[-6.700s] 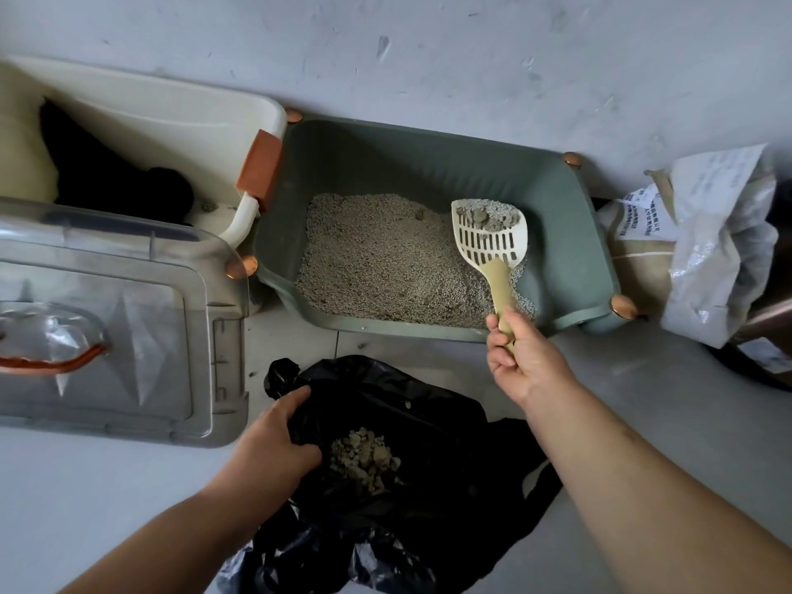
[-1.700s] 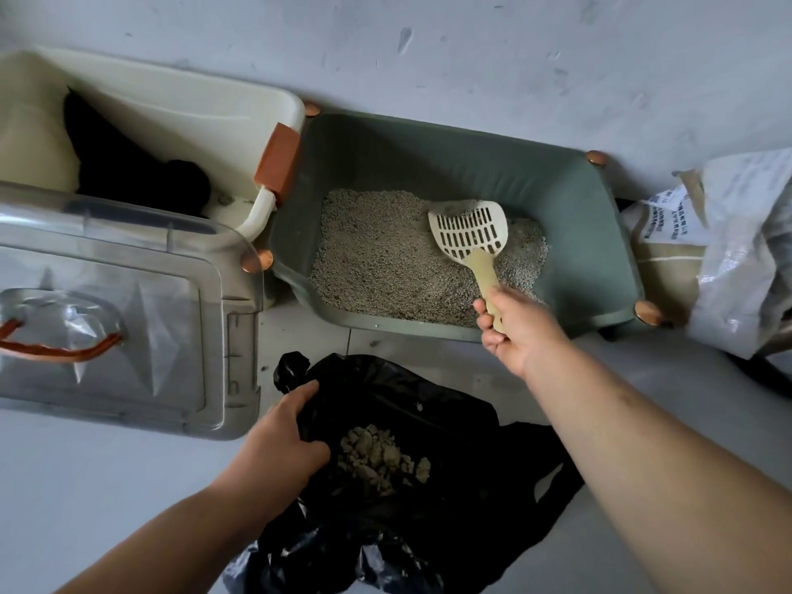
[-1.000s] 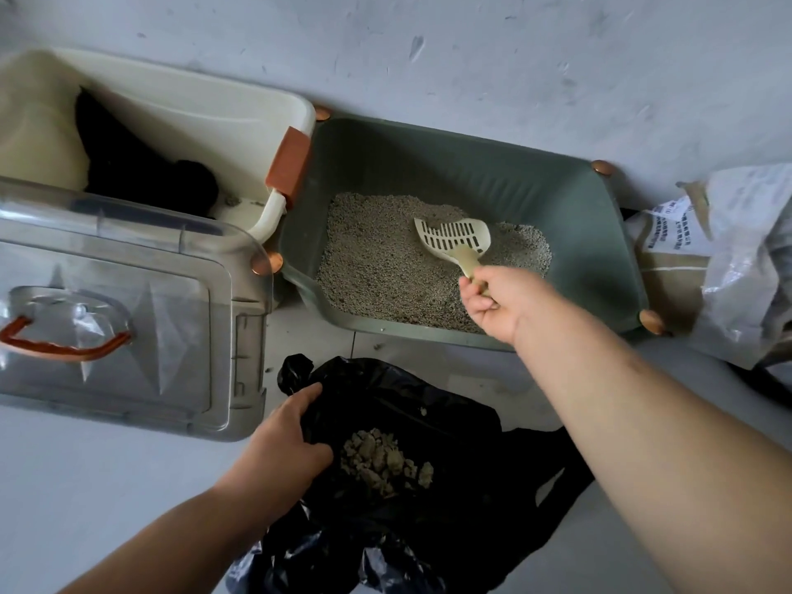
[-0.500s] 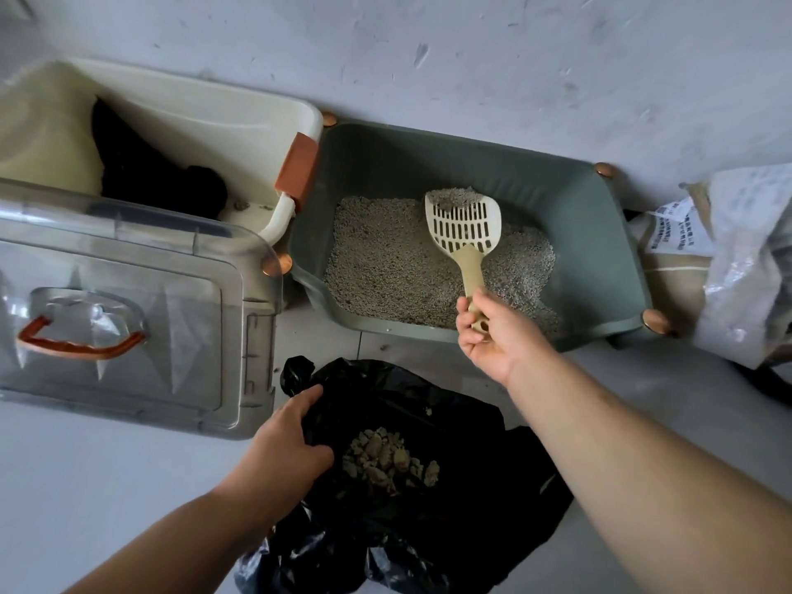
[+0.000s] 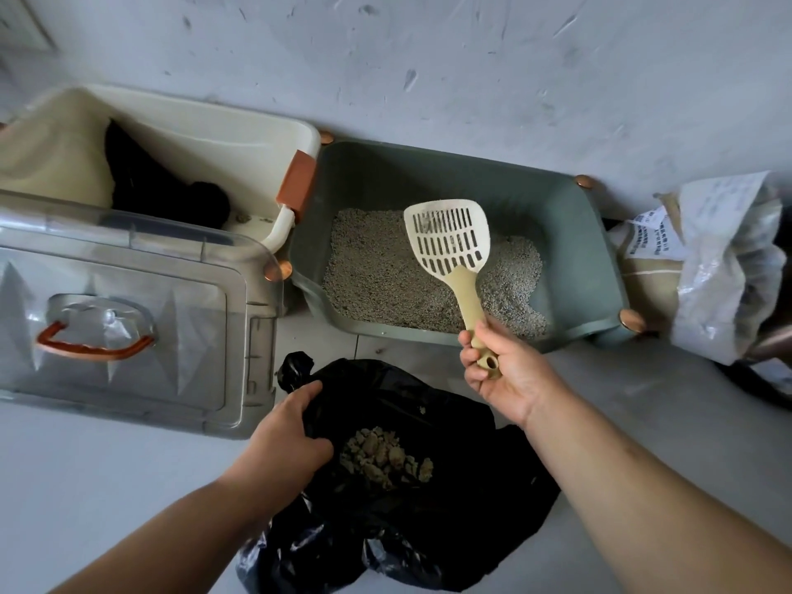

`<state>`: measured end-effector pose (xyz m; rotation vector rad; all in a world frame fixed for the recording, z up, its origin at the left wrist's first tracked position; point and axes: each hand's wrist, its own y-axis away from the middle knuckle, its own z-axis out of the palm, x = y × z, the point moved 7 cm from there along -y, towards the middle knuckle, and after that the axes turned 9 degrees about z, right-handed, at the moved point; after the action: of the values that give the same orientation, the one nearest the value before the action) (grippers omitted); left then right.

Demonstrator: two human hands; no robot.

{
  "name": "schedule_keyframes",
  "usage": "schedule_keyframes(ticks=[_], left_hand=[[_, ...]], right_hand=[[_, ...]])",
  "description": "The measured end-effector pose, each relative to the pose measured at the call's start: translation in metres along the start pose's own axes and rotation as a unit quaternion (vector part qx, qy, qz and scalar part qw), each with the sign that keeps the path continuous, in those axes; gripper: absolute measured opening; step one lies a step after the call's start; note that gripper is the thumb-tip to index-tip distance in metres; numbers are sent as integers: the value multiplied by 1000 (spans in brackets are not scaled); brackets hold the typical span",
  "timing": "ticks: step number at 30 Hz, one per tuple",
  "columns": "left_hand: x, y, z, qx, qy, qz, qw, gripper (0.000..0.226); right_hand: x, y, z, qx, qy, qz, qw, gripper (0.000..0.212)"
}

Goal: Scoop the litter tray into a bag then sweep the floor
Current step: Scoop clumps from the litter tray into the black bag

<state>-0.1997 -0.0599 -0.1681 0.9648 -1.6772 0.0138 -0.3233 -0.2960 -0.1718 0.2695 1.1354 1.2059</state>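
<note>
Here's the scoop (image 5: 448,237): a cream plastic paddle cut with rows of narrow slots, on a smooth tan handle with a round hole at its end. It's tilted up in the air over the near right part of the litter tray (image 5: 593,259). The right hand (image 5: 505,370) has it by the very end of the handle, fingers curled around it, palm turned up.

Below it, the tray is a dull green, round-cornered tub with coppery round caps at its corners, sitting on the floor (image 5: 85,486) hard against the scuffed grey wall (image 5: 428,57). Inside lies a bed of fine grey granular litter (image 5: 385,272), ragged along its right edge.

Just in front of the tray the black bag (image 5: 450,520) sprawls on the floor, glossy, thin and crumpled. The left hand (image 5: 291,435) grips its left rim, fingers bunched into the plastic. A pile of pale, lumpy clumps (image 5: 385,458) sits in the bag's hollow, just beside that hand.

To the tray's left stands a cream plastic bin (image 5: 214,139) with a rust-orange clasp (image 5: 295,182) and something black and soft-looking (image 5: 163,186) inside. In front of that is a clear, ribbed plastic lid (image 5: 184,302) with an orange handle (image 5: 92,347). Off the tray's right end slumps a wrinkled sack (image 5: 724,267) with printed labels.
</note>
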Motion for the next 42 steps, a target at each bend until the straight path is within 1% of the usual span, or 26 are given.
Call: schedule_keyframes(ticks=[7,10,13,15,17,19,21,23,25,26,27,29,31,33,35,38,40,42], left_hand=[[12,6,-3,13,-15,12,1000,77],[14,7,-4,21,-23,11,999,78],[17,9,-6,27,-30,10,999,77],[18,10,-6,29,-28,5,999,76],[19,10,-7,35,-26,-1,999,76],[19,10,-7,42,-27,-3,999,76],[21,11,-7,48,-30,0,998,74],[20,11,-7,50,-33,-1,998,74],[20,10,-7,47,-39,-3,998,77],[20,10,-7,44,-43,-2,998,78],[21,10,-6,42,-47,2,998,78],[22,11,-3,36,-53,7,998,78],[23,12,1,25,-52,8,998,78],[24,13,3,17,-55,11,998,78],[28,12,7,10,-49,16,999,77],[31,11,8,8,-34,18,999,76],[32,10,8,8,-31,21,999,75],[30,9,8,8,-24,21,999,76]], right_hand=[[8,21,-8,14,19,5,1000,11],[12,32,-13,25,32,5,999,15],[14,48,-21,31,84,0,996,17],[16,63,-25,18,148,6,989,22],[17,79,-30,5,228,8,974,30],[17,92,-36,14,307,8,951,35],[16,101,-42,34,394,9,918,39],[16,106,-48,50,476,12,878,44],[12,112,-52,72,527,-1,847,46],[9,115,-52,82,531,-12,844,46],[5,119,-51,90,519,-24,850,45],[-2,127,-47,103,449,-50,886,40],[-10,133,-42,127,359,-69,922,28],[-16,130,-39,147,256,-56,954,15],[-22,120,-35,156,145,-7,977,12],[-33,97,-22,145,31,79,986,17],[-41,81,-17,137,-10,119,983,20],[-46,68,-14,132,-48,147,979,27]])
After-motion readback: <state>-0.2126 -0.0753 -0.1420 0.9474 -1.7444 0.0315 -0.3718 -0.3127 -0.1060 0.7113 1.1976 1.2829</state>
